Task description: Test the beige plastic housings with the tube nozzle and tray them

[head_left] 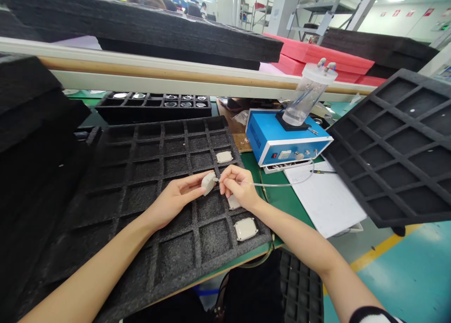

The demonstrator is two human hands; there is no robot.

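Observation:
My left hand (181, 193) pinches a small cream watch case (208, 184) by its edge, holding it tilted above the black foam tray (179, 262). The fingers of my right hand (239, 184) are closed around the end of a clear thin tube (278, 185). A small tip at that end meets the edge of the watch case; whether it touches I cannot tell. Another watch case (224, 157) lies in the tray beyond my hands, one is partly hidden below my right hand, and one more (245, 229) is nearer to me.
The tube leads to a blue control box (289, 137) with a clear cylinder (306, 97) on top. White paper (327, 198) lies in front of it. A black foam tray (398, 144) stands tilted at right. Foam stacks (28, 172) rise at left; a shelf rail (169, 76) crosses behind.

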